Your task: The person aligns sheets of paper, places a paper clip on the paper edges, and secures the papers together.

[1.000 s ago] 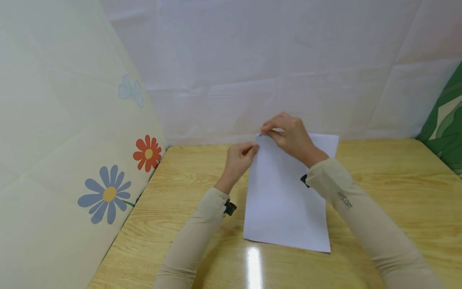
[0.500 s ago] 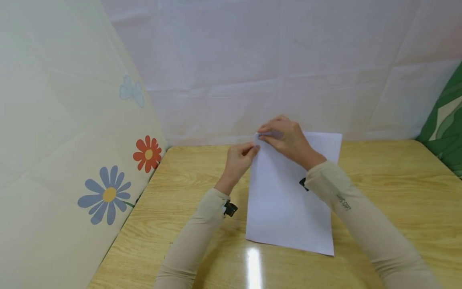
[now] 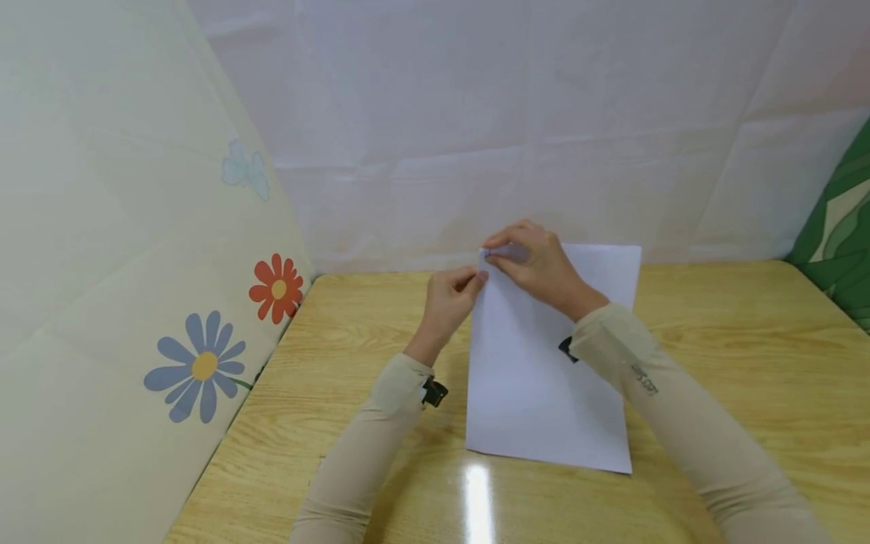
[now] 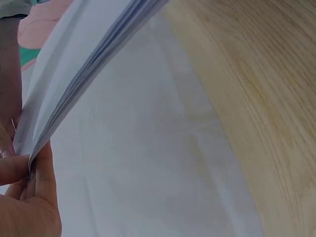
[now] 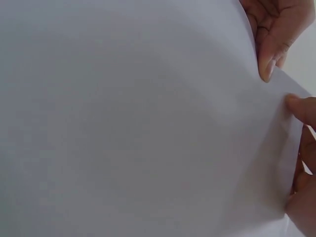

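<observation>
A stack of white paper sheets (image 3: 544, 378) is held raised and tilted above the table, its near edge toward me. My left hand (image 3: 450, 302) pinches the stack's left edge near the top, thumb in front; in the left wrist view several sheet edges (image 4: 81, 81) fan out from those fingers. Just above it, my right hand (image 3: 544, 264) pinches the top left corner between thumb and fingers. A small bluish spot shows at its fingertips, too small to identify. In the right wrist view, both thumbs press the paper (image 5: 148, 118) close together, apart from each other.
The wood-grain table (image 3: 734, 378) spreads out on both sides of the paper. A white cloth backdrop (image 3: 421, 136) stands along its far edge. At the left is a pale panel with printed flowers (image 3: 206, 366), and green leaf shapes (image 3: 843, 234) appear at the right.
My right hand has shifted slightly left and down, its fingers closing over the paper's top left corner. The paper's lower end has swung a little right. The left hand has stayed put.
</observation>
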Demonstrator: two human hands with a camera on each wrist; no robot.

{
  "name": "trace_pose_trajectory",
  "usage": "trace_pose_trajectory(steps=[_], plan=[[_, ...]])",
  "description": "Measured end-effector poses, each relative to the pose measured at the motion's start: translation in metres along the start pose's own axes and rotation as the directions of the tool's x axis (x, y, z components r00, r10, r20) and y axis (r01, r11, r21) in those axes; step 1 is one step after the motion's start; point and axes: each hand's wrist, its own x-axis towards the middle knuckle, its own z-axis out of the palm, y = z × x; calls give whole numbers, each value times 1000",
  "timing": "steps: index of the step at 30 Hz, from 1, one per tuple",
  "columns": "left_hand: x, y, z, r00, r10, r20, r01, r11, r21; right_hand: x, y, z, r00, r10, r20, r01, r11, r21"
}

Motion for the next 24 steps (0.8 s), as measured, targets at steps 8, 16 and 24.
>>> trace_pose_trajectory(steps=[8,16,24], plan=[[-1,-4,0,999,-32,-13,32,999,-3,-2,0,-3,998,-32,45,35,997,-74],[1,-3,-4,994,-112,-16,112,994,-3,-17,9,-33,998,-38,-52,26,979,-203],[1,-5,-11,988,-154,-19,154,988,-7,-63,23,-73,959,155,-238,-211,950,-229]])
